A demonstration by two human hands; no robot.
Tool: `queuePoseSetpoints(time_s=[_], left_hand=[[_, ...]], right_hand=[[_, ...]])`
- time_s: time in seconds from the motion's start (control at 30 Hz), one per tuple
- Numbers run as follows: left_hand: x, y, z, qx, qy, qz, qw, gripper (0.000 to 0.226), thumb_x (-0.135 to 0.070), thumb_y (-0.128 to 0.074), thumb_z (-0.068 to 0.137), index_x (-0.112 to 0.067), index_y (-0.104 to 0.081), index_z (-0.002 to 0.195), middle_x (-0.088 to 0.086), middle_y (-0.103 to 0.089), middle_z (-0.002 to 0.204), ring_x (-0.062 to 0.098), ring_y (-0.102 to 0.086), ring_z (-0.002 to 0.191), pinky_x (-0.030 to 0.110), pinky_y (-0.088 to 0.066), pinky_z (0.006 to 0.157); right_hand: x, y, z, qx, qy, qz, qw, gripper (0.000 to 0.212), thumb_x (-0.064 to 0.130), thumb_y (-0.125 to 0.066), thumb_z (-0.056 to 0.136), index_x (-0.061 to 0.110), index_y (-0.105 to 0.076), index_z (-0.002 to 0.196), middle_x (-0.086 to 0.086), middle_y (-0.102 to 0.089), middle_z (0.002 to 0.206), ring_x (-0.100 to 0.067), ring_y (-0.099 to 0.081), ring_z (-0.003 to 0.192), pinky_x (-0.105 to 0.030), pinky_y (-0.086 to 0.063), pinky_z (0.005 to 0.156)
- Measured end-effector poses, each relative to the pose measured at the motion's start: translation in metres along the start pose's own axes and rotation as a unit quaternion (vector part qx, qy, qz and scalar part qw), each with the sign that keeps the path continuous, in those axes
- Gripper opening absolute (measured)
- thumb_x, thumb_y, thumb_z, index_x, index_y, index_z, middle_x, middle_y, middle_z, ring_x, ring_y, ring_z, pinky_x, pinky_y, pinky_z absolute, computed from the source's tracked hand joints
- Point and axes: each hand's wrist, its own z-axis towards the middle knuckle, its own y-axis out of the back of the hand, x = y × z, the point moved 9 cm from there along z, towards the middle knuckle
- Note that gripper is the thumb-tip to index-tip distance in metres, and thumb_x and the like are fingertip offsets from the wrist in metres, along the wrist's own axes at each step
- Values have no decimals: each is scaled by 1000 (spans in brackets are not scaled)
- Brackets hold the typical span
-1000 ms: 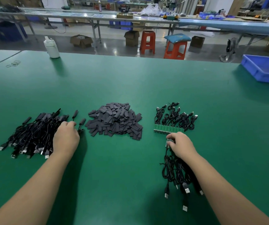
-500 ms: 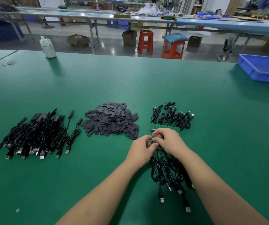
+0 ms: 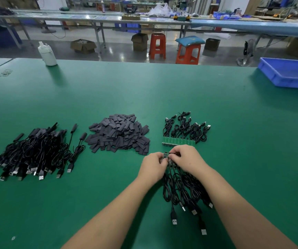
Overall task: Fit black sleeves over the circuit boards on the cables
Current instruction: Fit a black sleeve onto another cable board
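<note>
A heap of flat black sleeves [image 3: 119,133] lies at the table's middle. To its right, a row of green circuit boards [image 3: 178,141] joined in a strip has black cables [image 3: 186,128] trailing away behind it. Just in front of that row, my left hand [image 3: 153,166] and my right hand [image 3: 187,159] meet, both pinching a small circuit board [image 3: 166,155] between the fingertips. Its cable joins a bundle of black USB cables [image 3: 182,193] running toward me under my right wrist. A pile of sleeved cables [image 3: 35,153] lies at the left.
A white bottle [image 3: 47,54] stands at the table's far left edge, with rubber bands [image 3: 4,73] nearby. A blue bin [image 3: 288,73] sits at the far right. Beyond the green table [image 3: 162,90] are orange stools and another bench.
My left hand left the sleeved pile at the left and came across to meet my right hand. Both now pinch the board, held slightly nearer than the strip.
</note>
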Motion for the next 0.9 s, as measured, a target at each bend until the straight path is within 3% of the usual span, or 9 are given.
queuePoseSetpoints(time_s=[0.1,0.27,0.6,0.67,0.77,0.83,0.9], left_hand=[[2,0,0,-14,13,30,999,35,-30,-55,95,-21,-46,63,-4,-47,56,19,-43,55,29,-30,50],[-2,-2,-2,-35,12,59,998,26,-33,-52,96,-20,-57,74,4,-60,68,29,-57,68,31,-43,58],[-5,-6,-8,-86,-14,79,993,27,-28,-50,98,-19,-55,72,-1,-57,65,23,-53,62,31,-37,56],[2,-3,-8,-97,-4,51,994,26,-27,-51,98,-17,-59,76,-1,-61,69,20,-56,65,29,-40,57],[19,9,-4,-91,18,-62,994,21,-23,-54,98,-22,-66,82,-9,-69,78,11,-62,73,13,-37,56],[30,21,0,-61,38,-152,986,21,-23,-54,99,-30,-66,83,-13,-73,81,2,-64,79,13,-38,60],[42,37,4,-46,50,-208,976,20,-23,-56,99,-28,-69,86,-13,-75,82,3,-62,74,19,-39,63]], right_hand=[[-2,0,1,-4,-6,1,1000,17,29,-61,95,24,-76,100,6,-73,81,-17,-68,75,-31,-56,72],[-4,-1,3,-7,-9,-2,1000,17,29,-60,95,26,-77,98,6,-73,76,-19,-68,73,-25,-50,62],[-12,-9,5,-33,-22,-6,999,17,28,-59,95,26,-76,95,7,-70,76,-14,-60,65,-26,-45,62],[-15,-8,3,-47,-23,3,999,17,28,-57,97,25,-74,97,8,-70,82,-13,-61,73,-29,-51,71],[-26,-4,1,-59,-21,-6,998,17,27,-55,100,23,-71,102,8,-70,92,-16,-63,88,-34,-51,87],[-34,0,0,-56,-21,-27,998,18,26,-54,101,22,-71,105,7,-70,99,-16,-62,93,-37,-49,94],[-38,3,0,-52,-23,-49,997,19,26,-54,101,20,-70,111,5,-68,108,-18,-62,103,-36,-50,94]])
